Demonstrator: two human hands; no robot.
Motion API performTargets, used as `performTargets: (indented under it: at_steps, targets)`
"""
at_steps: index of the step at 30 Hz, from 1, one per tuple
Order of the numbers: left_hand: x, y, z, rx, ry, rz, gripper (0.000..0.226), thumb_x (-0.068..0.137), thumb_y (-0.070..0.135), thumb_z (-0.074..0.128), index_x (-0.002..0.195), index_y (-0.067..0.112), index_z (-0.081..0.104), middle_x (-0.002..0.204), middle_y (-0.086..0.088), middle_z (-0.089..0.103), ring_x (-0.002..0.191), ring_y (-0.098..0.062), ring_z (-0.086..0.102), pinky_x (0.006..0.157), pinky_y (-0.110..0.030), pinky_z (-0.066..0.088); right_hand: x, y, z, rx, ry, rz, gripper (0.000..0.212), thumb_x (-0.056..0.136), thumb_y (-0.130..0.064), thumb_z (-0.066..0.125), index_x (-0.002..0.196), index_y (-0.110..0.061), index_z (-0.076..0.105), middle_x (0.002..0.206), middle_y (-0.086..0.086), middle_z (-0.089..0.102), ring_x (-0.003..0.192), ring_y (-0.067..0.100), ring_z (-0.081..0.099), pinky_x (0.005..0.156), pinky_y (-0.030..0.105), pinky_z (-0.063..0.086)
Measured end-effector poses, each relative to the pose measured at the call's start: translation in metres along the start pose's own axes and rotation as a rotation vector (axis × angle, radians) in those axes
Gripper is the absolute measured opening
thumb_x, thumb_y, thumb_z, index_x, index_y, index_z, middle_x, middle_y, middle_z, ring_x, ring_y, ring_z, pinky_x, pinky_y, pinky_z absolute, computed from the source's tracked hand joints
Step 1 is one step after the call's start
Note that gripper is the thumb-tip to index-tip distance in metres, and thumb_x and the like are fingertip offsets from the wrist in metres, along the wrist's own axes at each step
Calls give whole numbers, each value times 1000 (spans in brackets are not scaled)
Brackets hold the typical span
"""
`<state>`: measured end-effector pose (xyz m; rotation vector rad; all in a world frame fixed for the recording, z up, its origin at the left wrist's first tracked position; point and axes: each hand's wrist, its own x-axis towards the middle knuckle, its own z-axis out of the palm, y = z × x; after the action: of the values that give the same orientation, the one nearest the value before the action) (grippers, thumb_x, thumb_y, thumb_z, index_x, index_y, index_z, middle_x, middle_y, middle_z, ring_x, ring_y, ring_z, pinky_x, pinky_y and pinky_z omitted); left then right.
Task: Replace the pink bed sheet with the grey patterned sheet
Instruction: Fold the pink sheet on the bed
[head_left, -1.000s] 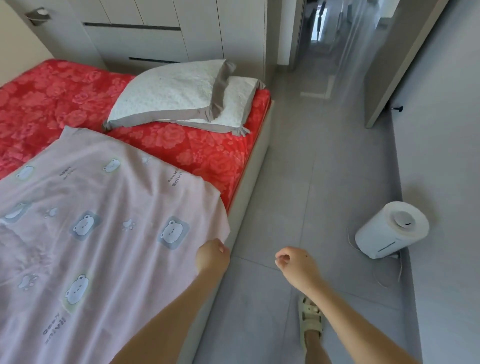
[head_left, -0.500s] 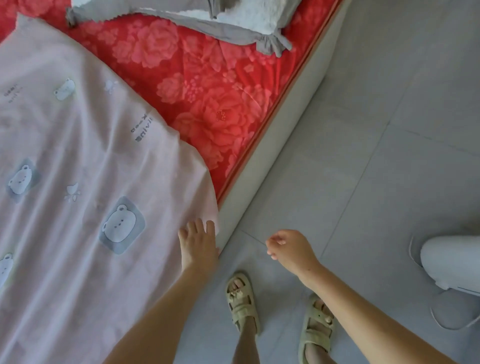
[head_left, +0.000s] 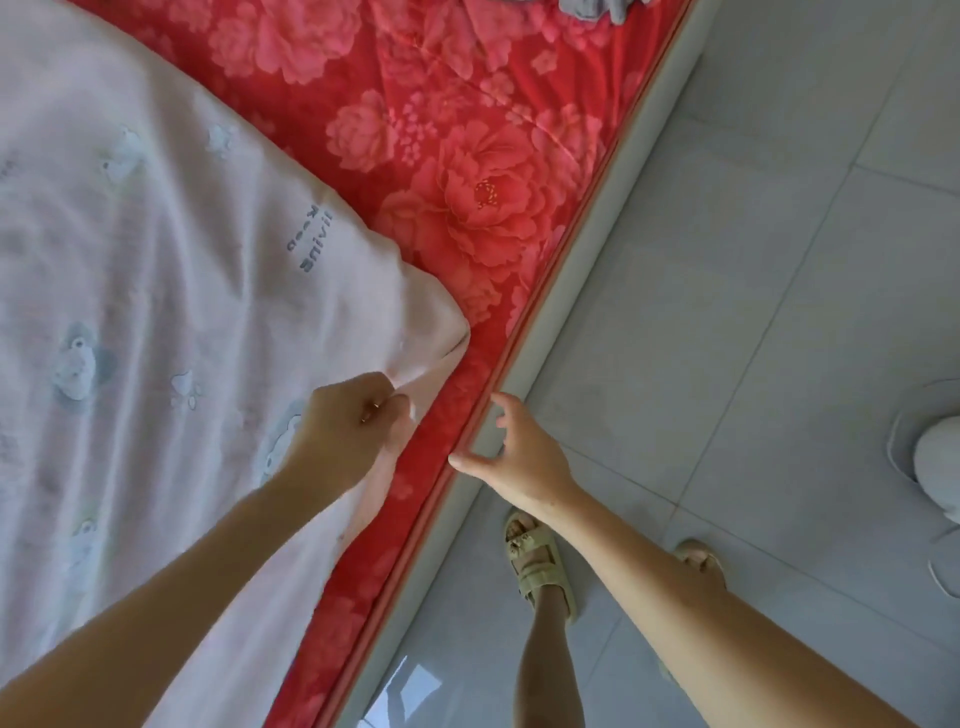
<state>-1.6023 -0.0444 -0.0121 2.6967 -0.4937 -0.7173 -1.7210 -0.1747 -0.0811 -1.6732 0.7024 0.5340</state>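
A pale pink sheet (head_left: 156, 291) printed with small bears and grey lettering lies over the left part of the bed. Under it shows a red floral mattress cover (head_left: 447, 171). My left hand (head_left: 348, 436) is closed on the pink sheet's near corner, bunching the cloth and lifting it back from the bed's edge. My right hand (head_left: 514, 452) hovers with fingers spread over the bed's red piped edge and grey side panel (head_left: 587, 249), holding nothing. A scrap of grey patterned cloth (head_left: 597, 8) peeks in at the top edge.
The bed edge runs diagonally from top right to bottom middle. Grey tiled floor (head_left: 769, 322) fills the right side. My feet in pale green sandals (head_left: 540, 561) stand close to the bed. A white appliance (head_left: 937, 467) sits on the floor at the right edge.
The view has tilted further down and closer to the bed. My left hand went from resting flat on the pink sheet to gripping its corner and pulling it inward, uncovering more red cover. My right hand moved toward the bed edge.
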Motion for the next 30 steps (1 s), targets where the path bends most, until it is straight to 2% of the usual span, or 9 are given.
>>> performTargets:
  at_steps: [5, 7, 10, 13, 16, 19, 22, 26, 30]
  targets:
    - [29, -13, -77, -8, -119, -23, 19, 87, 13, 62, 72, 1, 62, 56, 2, 51, 49, -10, 41, 53, -20, 33, 12, -53, 20, -122, 132, -67, 77, 75, -65, 63, 133, -18, 43, 120, -5, 59, 111, 16, 57, 86, 31, 46]
    - [34, -21, -97, -64, -79, -40, 20, 87, 13, 62, 75, -3, 60, 62, -13, 50, 55, -19, 40, 55, -28, 30, 15, -72, 34, -175, 147, -79, 73, 71, -70, 62, 118, -15, 49, 100, -6, 61, 94, 17, 61, 68, 29, 46]
    - [34, -24, -114, -132, -21, -31, 24, 88, 13, 61, 73, -5, 56, 62, -18, 45, 55, -18, 36, 53, -27, 28, 18, -91, 65, -186, 238, -40, 76, 71, -69, 62, 115, -10, 47, 97, -1, 64, 90, 21, 64, 63, 29, 46]
    - [34, -23, -118, -113, 62, 0, 27, 89, 12, 58, 67, -3, 51, 59, -12, 42, 46, -10, 30, 44, -14, 24, 25, -94, 86, -279, 452, -38, 47, 84, -45, 60, 110, -8, 49, 92, 4, 66, 83, 25, 67, 61, 32, 49]
    - [39, -22, -124, -98, 217, 19, 26, 90, 11, 53, 69, -4, 51, 67, -19, 50, 52, -15, 35, 46, -15, 27, 25, -84, 75, -252, 570, -54, 13, 87, -11, 57, 98, -7, 54, 83, 5, 65, 76, 25, 64, 56, 29, 37]
    - [47, -29, -134, -113, 327, 25, 24, 90, 14, 52, 73, -3, 51, 67, -16, 51, 59, -20, 41, 54, -26, 33, 12, -88, 43, -129, 649, -141, 10, 80, 3, 53, 82, -6, 57, 69, 2, 56, 63, 23, 54, 54, 27, 29]
    - [56, -38, -134, -11, 368, 57, 21, 90, 16, 54, 73, 5, 52, 61, -3, 46, 64, -26, 44, 58, -30, 36, 2, -108, -2, -213, 585, -165, 13, 77, 3, 54, 85, -7, 59, 74, 2, 57, 70, 24, 53, 59, 28, 31]
    - [68, -45, -119, 183, 342, 181, 23, 95, 18, 50, 75, 5, 50, 74, -8, 49, 71, -30, 47, 58, -34, 33, -7, -136, -40, -682, 228, -56, 21, 83, 2, 49, 96, -12, 58, 94, 6, 57, 85, 26, 52, 68, 28, 37]
    - [80, -48, -109, 124, 351, 157, 22, 95, 18, 50, 76, 8, 48, 75, -6, 47, 71, -28, 44, 59, -32, 31, 4, -146, -45, -788, 266, -9, 24, 84, 2, 50, 104, -10, 59, 96, 6, 56, 94, 28, 57, 70, 28, 38]
